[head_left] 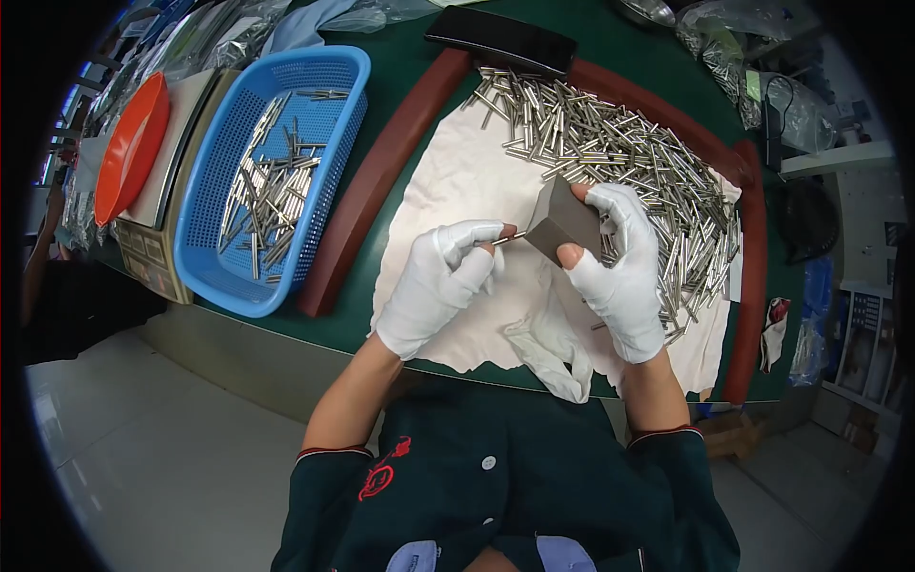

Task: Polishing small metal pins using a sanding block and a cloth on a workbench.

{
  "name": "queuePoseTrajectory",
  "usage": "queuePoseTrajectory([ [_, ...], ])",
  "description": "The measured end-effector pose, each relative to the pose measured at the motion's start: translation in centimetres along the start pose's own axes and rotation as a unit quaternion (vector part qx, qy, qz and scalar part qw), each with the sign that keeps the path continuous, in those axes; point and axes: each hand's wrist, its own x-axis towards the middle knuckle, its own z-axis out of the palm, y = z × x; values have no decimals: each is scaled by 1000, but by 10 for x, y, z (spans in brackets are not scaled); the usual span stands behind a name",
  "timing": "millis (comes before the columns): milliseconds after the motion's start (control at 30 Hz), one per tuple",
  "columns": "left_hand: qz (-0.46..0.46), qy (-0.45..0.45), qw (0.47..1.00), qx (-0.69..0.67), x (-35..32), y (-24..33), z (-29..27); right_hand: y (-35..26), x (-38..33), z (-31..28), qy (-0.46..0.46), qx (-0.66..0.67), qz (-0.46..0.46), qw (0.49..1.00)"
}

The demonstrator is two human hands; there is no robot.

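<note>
My left hand (pixel 440 278), in a white glove with bare fingertips, pinches a thin metal pin (pixel 508 237) between thumb and forefinger. The pin's far end meets the lower left edge of a dark grey block (pixel 566 221); whether it enters the block or only touches it, I cannot tell. My right hand (pixel 621 259), gloved the same way, grips that block between thumb and fingers. Both hands are above a pale cloth (pixel 440 191). A large heap of loose metal pins (pixel 620 133) covers the cloth's far and right parts. A crumpled white glove (pixel 553 351) lies near the front edge.
Dark red bars (pixel 381 181) frame the cloth on the green table. On the left, a blue basket (pixel 205 172) holds more pins, beside a scale (pixel 152 250) with an orange dish (pixel 132 148). A black phone-like slab (pixel 500 40) lies at the back. Plastic bags (pixel 810 105) sit at the far right.
</note>
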Motion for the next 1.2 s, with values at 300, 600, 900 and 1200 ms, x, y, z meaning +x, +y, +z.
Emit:
queuePoseTrajectory([
  [300, 14, 64, 993, -97, 1, -1, 1, 1, 0, 1, -24, 77, 53, 995],
  [600, 82, 64, 994, 30, 0, -6, 0, 6, 1, 1, -77, -37, -12, 996],
  [900, 119, 51, 991, 45, -2, -1, 3, 7, -1, 4, -111, -16, -5, 994],
  [1200, 145, 59, 985, 67, -1, -5, 2, 7, -3, 6, -122, 0, -9, 993],
])
